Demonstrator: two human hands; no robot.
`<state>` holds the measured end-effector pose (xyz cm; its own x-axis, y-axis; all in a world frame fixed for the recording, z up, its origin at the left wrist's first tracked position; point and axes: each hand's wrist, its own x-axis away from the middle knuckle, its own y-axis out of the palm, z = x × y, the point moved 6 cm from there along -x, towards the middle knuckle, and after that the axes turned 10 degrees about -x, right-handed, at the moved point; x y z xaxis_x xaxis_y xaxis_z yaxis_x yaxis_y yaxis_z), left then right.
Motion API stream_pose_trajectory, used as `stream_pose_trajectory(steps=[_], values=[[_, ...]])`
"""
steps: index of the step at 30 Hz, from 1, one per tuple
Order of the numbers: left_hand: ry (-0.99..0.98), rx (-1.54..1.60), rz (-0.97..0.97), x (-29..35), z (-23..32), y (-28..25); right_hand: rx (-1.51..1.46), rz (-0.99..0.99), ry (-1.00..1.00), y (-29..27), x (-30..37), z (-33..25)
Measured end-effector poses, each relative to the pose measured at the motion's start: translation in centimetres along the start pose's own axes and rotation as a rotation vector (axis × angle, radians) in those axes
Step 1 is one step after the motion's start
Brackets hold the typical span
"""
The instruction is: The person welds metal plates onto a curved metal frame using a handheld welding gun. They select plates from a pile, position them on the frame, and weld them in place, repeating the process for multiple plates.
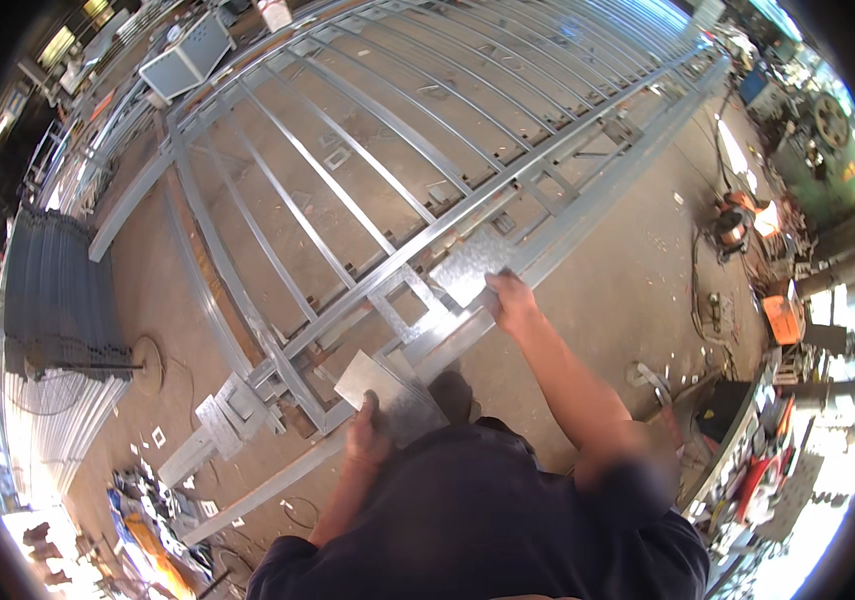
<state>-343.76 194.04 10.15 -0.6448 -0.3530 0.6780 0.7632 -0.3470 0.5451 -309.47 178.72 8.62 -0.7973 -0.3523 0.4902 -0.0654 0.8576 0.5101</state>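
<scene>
1. The right hand [513,302] reaches forward, thumb and fingers pinching the edge of a shiny metal plate [469,266] over the barred metal frame [447,224].
2. The left hand [367,437], closer in, sets its thumb on overlapping plates [387,392]; its other fingers are hidden.

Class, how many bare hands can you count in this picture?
2. The left hand holds a pale plate at lower centre; the right hand, farther up and right, touches a shiny plate. No others show.
</scene>
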Motion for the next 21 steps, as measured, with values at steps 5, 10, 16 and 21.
stream_pose_trajectory(steps=[5, 10, 16, 21], values=[[-0.003, 0.045, -0.074, -5.8, -2.8, 2.5, -0.212, 0.114, 0.206, 5.4, -13.0, -0.9], [0.019, 0.073, 0.084, -10.9, -2.7, 10.6, 0.314, -0.053, 0.395, 1.6, -13.7, 0.0], [0.191, -0.417, 0.045, -16.7, -1.1, 20.1, 0.591, -0.422, 0.553, 3.3, -5.2, -9.5], [0.085, -0.095, -0.04, -21.2, -2.3, 29.7, 0.846, -0.477, 0.446, -2.0, -11.3, -15.8]])
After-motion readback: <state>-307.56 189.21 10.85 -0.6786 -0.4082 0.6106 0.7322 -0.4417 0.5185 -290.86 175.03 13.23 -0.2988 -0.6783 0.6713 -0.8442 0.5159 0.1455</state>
